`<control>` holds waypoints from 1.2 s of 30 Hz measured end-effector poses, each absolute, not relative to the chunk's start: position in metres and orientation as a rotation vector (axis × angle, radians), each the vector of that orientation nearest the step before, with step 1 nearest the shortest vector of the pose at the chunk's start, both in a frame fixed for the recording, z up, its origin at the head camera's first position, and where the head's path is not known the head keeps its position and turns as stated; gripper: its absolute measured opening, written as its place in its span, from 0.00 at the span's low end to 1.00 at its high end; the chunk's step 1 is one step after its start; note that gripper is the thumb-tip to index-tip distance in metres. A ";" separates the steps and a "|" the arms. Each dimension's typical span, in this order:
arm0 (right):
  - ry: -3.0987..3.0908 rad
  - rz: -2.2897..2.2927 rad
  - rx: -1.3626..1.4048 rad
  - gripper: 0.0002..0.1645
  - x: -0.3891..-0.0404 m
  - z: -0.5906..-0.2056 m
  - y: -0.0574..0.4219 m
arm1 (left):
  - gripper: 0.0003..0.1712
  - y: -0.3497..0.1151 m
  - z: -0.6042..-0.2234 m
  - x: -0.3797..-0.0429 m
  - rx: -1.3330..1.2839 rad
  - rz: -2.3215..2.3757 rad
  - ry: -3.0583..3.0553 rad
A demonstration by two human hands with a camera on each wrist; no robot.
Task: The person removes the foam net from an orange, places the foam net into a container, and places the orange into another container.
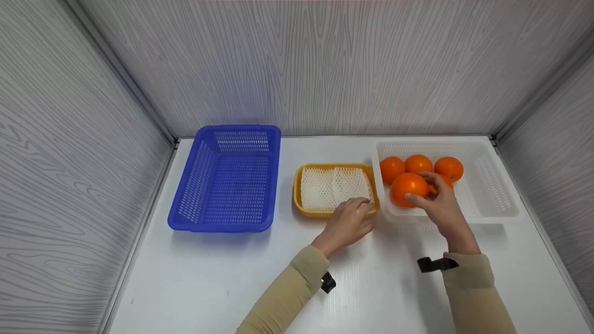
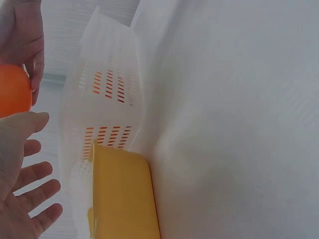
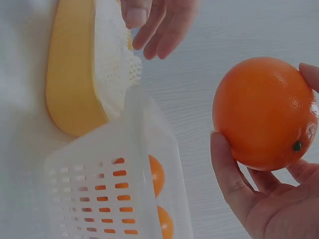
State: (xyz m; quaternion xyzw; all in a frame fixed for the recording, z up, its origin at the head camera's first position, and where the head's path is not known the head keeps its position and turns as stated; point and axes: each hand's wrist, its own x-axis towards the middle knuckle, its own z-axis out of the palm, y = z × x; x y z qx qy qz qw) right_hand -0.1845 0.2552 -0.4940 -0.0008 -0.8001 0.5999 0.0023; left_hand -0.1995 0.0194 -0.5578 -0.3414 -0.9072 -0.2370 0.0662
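My right hand grips an orange between thumb and fingers, raised above the near-left side of the white basket. Several more oranges lie in that basket. My left hand is over the near-right corner of the yellow basket, its fingers loosely bent and holding nothing. In the left wrist view, the fingers are spread apart. White foam net sleeves lie flat inside the yellow basket.
A blue basket with slotted walls stands on the left of the white table. The yellow basket sits between it and the white one. Grey wood-grain panels rise at the back and both sides.
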 end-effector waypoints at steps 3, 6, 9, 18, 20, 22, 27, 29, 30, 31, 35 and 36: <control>-2.506 1.885 -0.042 0.40 -0.190 -0.490 0.264 | 0.21 0.025 -0.558 -0.197 -1.075 -0.661 -2.709; -2.506 1.891 -0.099 0.42 -0.196 -0.486 0.272 | 0.23 0.029 -0.559 -0.194 -1.119 -0.633 -2.716; -2.512 1.872 -0.147 0.40 -0.202 -0.482 0.281 | 0.24 0.033 -0.559 -0.191 -1.168 -0.631 -2.742; -2.516 1.883 -0.311 0.43 -0.223 -0.468 0.307 | 0.25 0.040 -0.562 -0.190 -1.246 -0.550 -2.770; -2.503 1.883 -0.366 0.44 -0.228 -0.465 0.313 | 0.25 0.040 -0.563 -0.190 -1.246 -0.530 -2.765; -2.461 1.919 -0.424 0.45 -0.232 -0.463 0.319 | 0.25 0.041 -0.564 -0.190 -1.244 -0.509 -2.759; -2.312 2.078 -0.579 0.50 -0.245 -0.458 0.334 | 0.26 0.042 -0.566 -0.189 -1.231 -0.455 -2.767; -2.266 2.130 -0.639 0.52 -0.250 -0.456 0.340 | 0.27 0.042 -0.565 -0.189 -1.226 -0.450 -2.777; -2.246 2.151 -0.671 0.54 -0.252 -0.455 0.343 | 0.27 0.042 -0.565 -0.189 -1.223 -0.447 -2.780; -2.228 2.164 -0.707 0.55 -0.254 -0.454 0.345 | 0.27 0.042 -0.565 -0.189 -1.222 -0.448 -2.783; -2.111 2.219 -0.878 0.60 -0.257 -0.451 0.358 | 0.28 0.042 -0.564 -0.188 -1.224 -0.459 -2.799; -2.075 2.236 -0.919 0.61 -0.258 -0.451 0.361 | 0.28 0.042 -0.564 -0.188 -1.225 -0.460 -2.804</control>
